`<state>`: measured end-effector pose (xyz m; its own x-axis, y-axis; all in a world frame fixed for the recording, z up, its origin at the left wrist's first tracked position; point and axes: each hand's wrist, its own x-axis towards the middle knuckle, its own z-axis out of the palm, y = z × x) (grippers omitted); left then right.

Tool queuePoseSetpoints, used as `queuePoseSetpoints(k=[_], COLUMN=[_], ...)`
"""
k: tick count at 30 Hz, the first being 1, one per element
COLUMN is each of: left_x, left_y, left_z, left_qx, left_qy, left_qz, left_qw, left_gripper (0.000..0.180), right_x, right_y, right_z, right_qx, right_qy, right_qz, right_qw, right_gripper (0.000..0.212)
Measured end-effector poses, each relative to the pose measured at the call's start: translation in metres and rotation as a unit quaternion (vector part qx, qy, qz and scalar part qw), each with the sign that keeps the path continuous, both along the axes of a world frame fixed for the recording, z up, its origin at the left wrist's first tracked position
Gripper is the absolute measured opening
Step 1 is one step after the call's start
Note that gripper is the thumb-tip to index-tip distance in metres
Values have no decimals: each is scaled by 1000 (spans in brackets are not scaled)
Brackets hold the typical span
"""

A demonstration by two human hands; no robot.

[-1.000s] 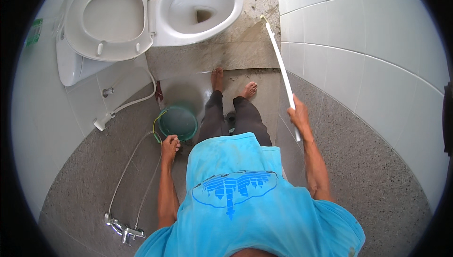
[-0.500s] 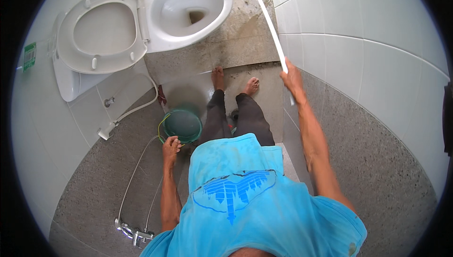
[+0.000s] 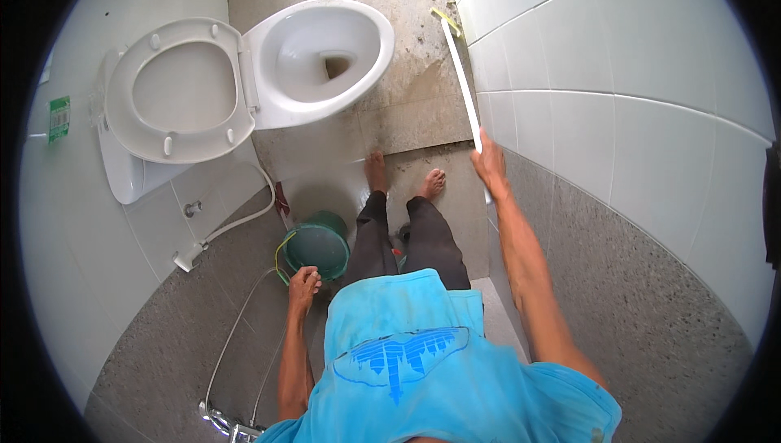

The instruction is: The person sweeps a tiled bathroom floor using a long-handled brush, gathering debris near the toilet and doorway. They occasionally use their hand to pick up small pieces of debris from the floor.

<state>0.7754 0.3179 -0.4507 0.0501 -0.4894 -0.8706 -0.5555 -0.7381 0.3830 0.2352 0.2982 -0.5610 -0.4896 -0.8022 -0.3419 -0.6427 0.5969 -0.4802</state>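
Stick (image 3: 460, 77) now reaches farther forward.

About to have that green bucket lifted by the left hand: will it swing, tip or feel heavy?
The green bucket probably hangs from its thin wire handle, which the left hand grips, so it may swing. Its contents are hard to see; if filled, it would be heavy and slosh. The floor looks wet, so it might slide.
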Motion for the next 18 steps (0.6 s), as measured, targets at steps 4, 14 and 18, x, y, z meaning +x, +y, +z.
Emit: queuePoseSetpoints(k=[4,14,18], left_x=[9,17,10], left_y=[-10,39,25], left_z=[6,-2,-1], left_qx=[-15,50,49], left_qy=[-5,-4,5], left_qz=[6,17,22], left_qw=[1000,999,999], left_gripper=[31,29,29], right_x=[2,53,4], right_y=[-21,38,-43], right_z=[12,17,-39], right_qx=[-3,75,7], right_qy=[-24,-44,-9], right_qz=[-11,-92,-52], right_qw=[1000,992,999], right_gripper=[62,59,57])
